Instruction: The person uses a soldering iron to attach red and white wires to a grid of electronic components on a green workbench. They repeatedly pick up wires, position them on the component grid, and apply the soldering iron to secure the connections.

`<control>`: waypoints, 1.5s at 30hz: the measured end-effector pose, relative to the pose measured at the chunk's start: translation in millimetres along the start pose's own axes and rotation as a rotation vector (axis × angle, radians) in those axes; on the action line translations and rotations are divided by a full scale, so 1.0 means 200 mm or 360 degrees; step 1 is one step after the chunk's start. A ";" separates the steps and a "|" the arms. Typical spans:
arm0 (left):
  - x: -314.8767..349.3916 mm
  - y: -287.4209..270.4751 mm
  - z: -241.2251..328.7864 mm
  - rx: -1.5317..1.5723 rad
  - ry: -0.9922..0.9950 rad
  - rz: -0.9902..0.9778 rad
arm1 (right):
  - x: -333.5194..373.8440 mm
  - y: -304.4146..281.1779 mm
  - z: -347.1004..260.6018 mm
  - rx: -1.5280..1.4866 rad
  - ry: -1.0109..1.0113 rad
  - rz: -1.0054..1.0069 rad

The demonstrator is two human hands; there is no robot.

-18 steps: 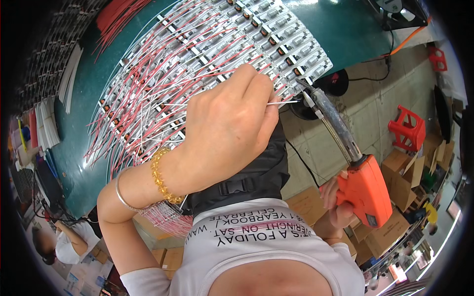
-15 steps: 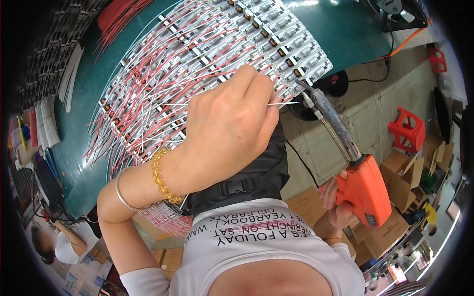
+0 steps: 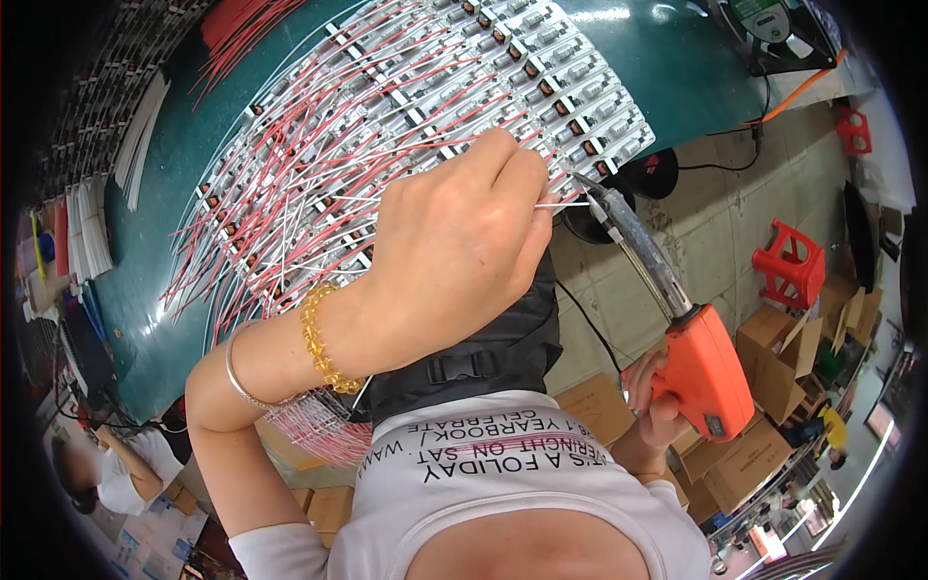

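Note:
My left hand [image 3: 459, 232] is closed in a pinch on a thin white wire [image 3: 566, 204], whose end pokes out to the right of the fingers. It hovers over the near right part of a large array of small circuit boards [image 3: 590, 92], many with red and white wires attached. My right hand [image 3: 657, 391] is wrapped round the grip of an orange soldering gun [image 3: 710, 372]. The gun's dark tip points up and left, close to the wire end and the nearest boards; whether they touch I cannot tell. My left fingertips are partly hidden behind the hand.
The boards rest on a green table [image 3: 155, 338]. A bundle of red wires [image 3: 237, 39] lies at the far left. A small fan-like device [image 3: 768, 24] stands far right. A red stool [image 3: 790, 264] and cardboard boxes [image 3: 739, 474] are on the floor. Another person [image 3: 126, 469] sits lower left.
The soldering gun has shifted slightly left, its tip lower and nearer the wire end. My left hand has moved slightly right, still pinching the white wire.

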State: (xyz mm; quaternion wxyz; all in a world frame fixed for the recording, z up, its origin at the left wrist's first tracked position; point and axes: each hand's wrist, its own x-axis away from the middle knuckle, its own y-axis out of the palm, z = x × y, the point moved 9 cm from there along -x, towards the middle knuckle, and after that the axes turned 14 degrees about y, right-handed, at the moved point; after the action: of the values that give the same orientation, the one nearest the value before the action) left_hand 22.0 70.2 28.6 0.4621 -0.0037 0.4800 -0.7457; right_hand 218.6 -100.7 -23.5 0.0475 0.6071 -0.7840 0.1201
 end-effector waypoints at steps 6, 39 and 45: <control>0.02 -0.02 -0.01 -0.0002 -0.0008 -0.0004 | 0.02 0.03 -0.06 -0.0046 -0.0061 0.0056; 0.50 -1.10 -0.70 -0.0904 -0.0367 0.0257 | -0.15 0.21 -0.19 -0.0522 -0.0402 -0.0189; 0.43 -0.73 -0.64 -0.0423 -0.0658 -0.0240 | -0.12 0.26 -0.26 -0.0482 -0.0509 -0.0181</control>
State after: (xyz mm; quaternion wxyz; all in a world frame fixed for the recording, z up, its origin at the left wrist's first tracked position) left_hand -184.1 118.7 26.8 0.4888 -0.2526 0.4675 -0.6919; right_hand 171.4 -53.2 14.2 0.0199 0.6476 -0.7552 -0.0996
